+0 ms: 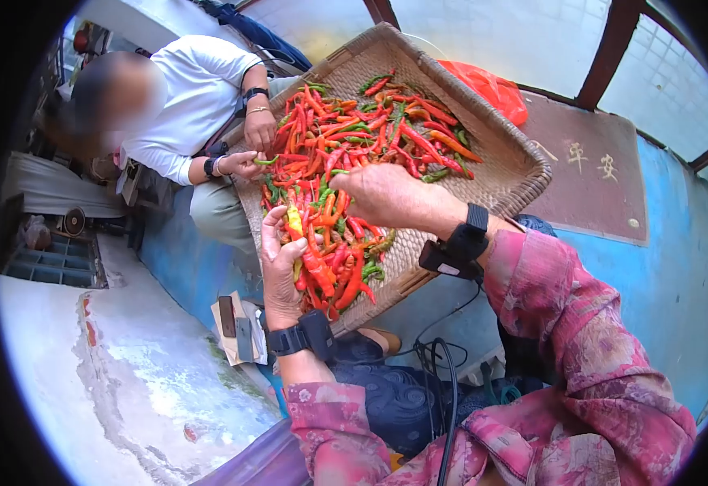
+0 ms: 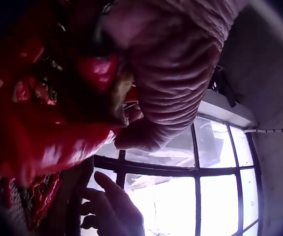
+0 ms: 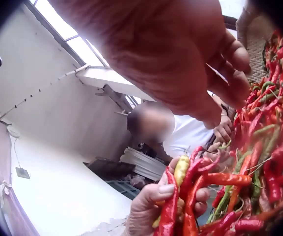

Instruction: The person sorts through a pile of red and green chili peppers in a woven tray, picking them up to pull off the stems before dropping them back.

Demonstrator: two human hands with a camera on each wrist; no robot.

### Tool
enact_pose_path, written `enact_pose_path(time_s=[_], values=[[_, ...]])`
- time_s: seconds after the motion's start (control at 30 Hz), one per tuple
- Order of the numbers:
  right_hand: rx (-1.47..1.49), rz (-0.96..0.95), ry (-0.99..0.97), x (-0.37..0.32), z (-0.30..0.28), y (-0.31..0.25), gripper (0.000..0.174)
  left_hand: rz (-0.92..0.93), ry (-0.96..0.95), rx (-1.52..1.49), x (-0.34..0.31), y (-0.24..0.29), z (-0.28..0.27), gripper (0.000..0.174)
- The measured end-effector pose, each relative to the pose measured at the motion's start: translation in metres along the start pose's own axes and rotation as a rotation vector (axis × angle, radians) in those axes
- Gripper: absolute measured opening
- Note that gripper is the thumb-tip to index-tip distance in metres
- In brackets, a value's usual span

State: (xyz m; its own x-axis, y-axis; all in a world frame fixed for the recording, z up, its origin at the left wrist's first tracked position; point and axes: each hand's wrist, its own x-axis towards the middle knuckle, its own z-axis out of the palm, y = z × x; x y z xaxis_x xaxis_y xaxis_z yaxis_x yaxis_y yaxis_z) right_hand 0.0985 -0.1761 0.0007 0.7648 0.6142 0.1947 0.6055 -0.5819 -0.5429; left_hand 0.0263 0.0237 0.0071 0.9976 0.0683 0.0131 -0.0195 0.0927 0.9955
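Observation:
My left hand point(image 1: 279, 271) grips a small bunch of chili peppers at the near left side of a woven basket point(image 1: 536, 174). In the right wrist view the bunch shows as glossy red chilies point(image 3: 168, 211) with a yellow chili point(image 3: 180, 169) among them, the thumb lying across them. Loosely bent and with nothing visible between its fingers, my right hand point(image 1: 390, 194) hovers above the heap of red, orange and green chilies point(image 1: 354, 134). The left wrist view has a red chili point(image 2: 58, 147) close up beside the left hand point(image 2: 175, 69).
Across the basket sits another person point(image 1: 196, 89) in a white top, whose hand point(image 1: 240, 164) pinches a green chili. A red plastic bag point(image 1: 488, 89) lies behind the basket. Black cables point(image 1: 451, 381) hang near my lap; a brown mat point(image 1: 589, 170) is on the floor.

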Motion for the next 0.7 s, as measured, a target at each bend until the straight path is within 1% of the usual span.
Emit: enact_pose_path(time_s=[0.07, 0.1, 0.17, 0.2, 0.27, 0.3, 0.33, 0.4, 0.43, 0.47, 0.53, 0.57, 0.6, 0.67, 0.7], values=[[-0.060, -0.061, -0.088, 0.002, 0.012, -0.001, 0.028, 0.012, 0.006, -0.087, -0.005, 0.007, -0.007, 0.054], [-0.063, -0.064, -0.097, 0.004, 0.018, 0.001, 0.028, 0.015, 0.000, -0.101, -0.005, 0.006, -0.013, 0.052], [-0.207, -0.027, -0.339, 0.011, 0.027, 0.011, 0.026, -0.001, 0.033, -0.107, -0.005, 0.000, -0.024, 0.051], [-0.215, -0.030, -0.342, 0.015, 0.033, 0.019, 0.026, -0.010, 0.060, -0.102, -0.003, -0.002, -0.028, 0.050], [-0.318, -0.016, -0.404, 0.017, 0.043, 0.036, 0.020, -0.023, 0.102, 0.001, -0.001, -0.006, -0.025, 0.049], [-0.279, 0.067, -0.404, 0.012, 0.042, 0.039, 0.022, 0.030, 0.139, 0.223, 0.000, -0.011, -0.028, 0.048], [-0.279, 0.069, -0.410, 0.013, 0.044, 0.040, 0.022, 0.079, 0.171, 0.447, 0.003, -0.018, -0.029, 0.047], [-0.334, 0.061, -0.499, 0.014, 0.047, 0.045, 0.023, 0.148, 0.162, 0.866, 0.007, -0.027, -0.032, 0.048], [-0.313, 0.049, -0.461, 0.014, 0.049, 0.045, 0.024, 0.065, 0.163, 0.916, 0.009, -0.031, -0.033, 0.050], [-0.315, 0.048, -0.458, 0.015, 0.049, 0.046, 0.024, 0.069, 0.165, 0.916, 0.011, -0.033, -0.034, 0.050], [-0.249, 0.092, -0.500, 0.013, 0.033, 0.033, 0.021, 0.061, 0.194, 1.174, 0.010, -0.026, -0.024, 0.053], [-0.283, 0.065, -0.488, 0.015, 0.030, 0.032, 0.021, 0.124, 0.190, 1.197, 0.009, -0.026, -0.022, 0.050], [-0.280, 0.068, -0.488, 0.015, 0.027, 0.032, 0.021, 0.123, 0.185, 1.199, 0.009, -0.029, -0.022, 0.050], [-0.288, 0.014, -0.356, 0.017, 0.020, 0.032, 0.018, 0.185, 0.175, 1.233, 0.011, -0.032, -0.026, 0.045], [-0.288, -0.005, -0.348, 0.014, 0.011, 0.033, 0.015, 0.209, 0.200, 1.244, 0.009, -0.031, -0.024, 0.042]])
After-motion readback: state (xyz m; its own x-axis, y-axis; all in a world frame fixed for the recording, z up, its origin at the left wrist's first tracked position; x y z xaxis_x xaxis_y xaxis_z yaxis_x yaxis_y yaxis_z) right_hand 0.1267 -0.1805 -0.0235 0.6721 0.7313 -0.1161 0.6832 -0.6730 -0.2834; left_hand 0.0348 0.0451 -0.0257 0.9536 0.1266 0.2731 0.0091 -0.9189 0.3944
